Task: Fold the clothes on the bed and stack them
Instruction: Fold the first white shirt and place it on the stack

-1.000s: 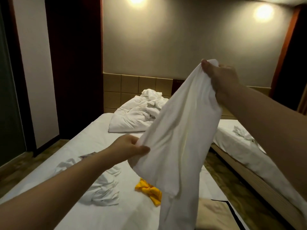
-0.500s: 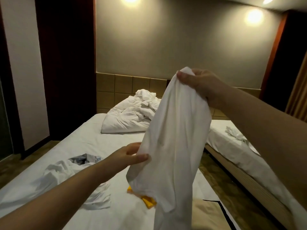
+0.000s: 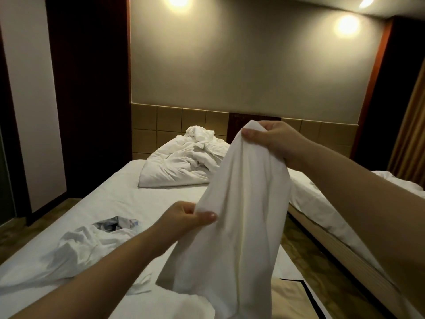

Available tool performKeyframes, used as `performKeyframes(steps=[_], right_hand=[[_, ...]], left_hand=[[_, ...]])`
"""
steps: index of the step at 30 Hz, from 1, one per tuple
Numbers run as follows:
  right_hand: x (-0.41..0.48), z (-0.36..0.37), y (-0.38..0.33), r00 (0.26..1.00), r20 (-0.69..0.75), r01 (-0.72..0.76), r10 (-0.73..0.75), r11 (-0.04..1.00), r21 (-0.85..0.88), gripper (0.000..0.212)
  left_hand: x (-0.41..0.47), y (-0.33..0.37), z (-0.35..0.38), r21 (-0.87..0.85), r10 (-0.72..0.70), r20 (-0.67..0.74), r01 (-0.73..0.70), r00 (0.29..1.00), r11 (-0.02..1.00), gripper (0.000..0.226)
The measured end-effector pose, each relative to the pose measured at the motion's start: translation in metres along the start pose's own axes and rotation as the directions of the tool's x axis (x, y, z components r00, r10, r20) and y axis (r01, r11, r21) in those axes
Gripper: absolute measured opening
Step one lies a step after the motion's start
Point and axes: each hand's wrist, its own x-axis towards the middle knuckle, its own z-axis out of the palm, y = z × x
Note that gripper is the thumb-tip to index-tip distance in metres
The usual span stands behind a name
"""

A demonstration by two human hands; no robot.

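so the right hand (image 3: pixel 273 141) pinching the white garment (image 3: pixel 243 226) up top is now lower over the bed (image 3: pixel 138 196), left hand (image 3: pixel 188 217) grips its side edge, probably laying it flat next

No legible text, label, brand or number. White cloth (image 3: pixel 241 215) gripped by left hand (image 3: pixel 186 217) and right hand (image 3: pixel 271 141): no marking readable. Dark printed patch (image 3: pixel 116 223) on crumpled garment (image 3: pixel 87 245), left of left-hand grip: too blurred to read.

Hotel-style bedroom, two white-sheeted beds (image 3: pixel 142 194), tiled headboard wall (image 3: pixel 184 120), round wall lights (image 3: pixel 347 25), curtain (image 3: pixel 411 125)
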Motion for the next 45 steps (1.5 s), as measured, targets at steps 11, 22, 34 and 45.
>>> performKeyframes(steps=[11, 22, 34, 45], right_hand=[[-0.021, -0.039, 0.006, 0.815, 0.355, -0.321, 0.458, 0.867, -0.382, 0.033], [-0.019, -0.028, -0.011, 0.941, 0.219, -0.227, 0.256, 0.962, -0.151, 0.016], [-0.036, -0.031, -0.071, 0.998, 0.038, 0.062, -0.057, 0.99, -0.128, 0.008], [-0.043, -0.014, -0.098, 0.905, -0.204, 0.197, -0.372, 0.794, -0.575, 0.027]], left_hand=[[0.005, 0.021, -0.064, 0.017, 0.049, -0.095, -0.048, 0.994, 0.999, 0.062], [-0.013, 0.069, -0.082, 0.27, 0.171, -0.236, -0.105, 0.957, 0.957, 0.011], [-0.019, 0.119, -0.085, 0.765, 0.411, -0.257, -0.076, 0.875, 0.64, 0.015], [-0.049, 0.17, -0.109, 0.629, 0.478, -0.322, -0.192, 0.817, 0.753, 0.01]])
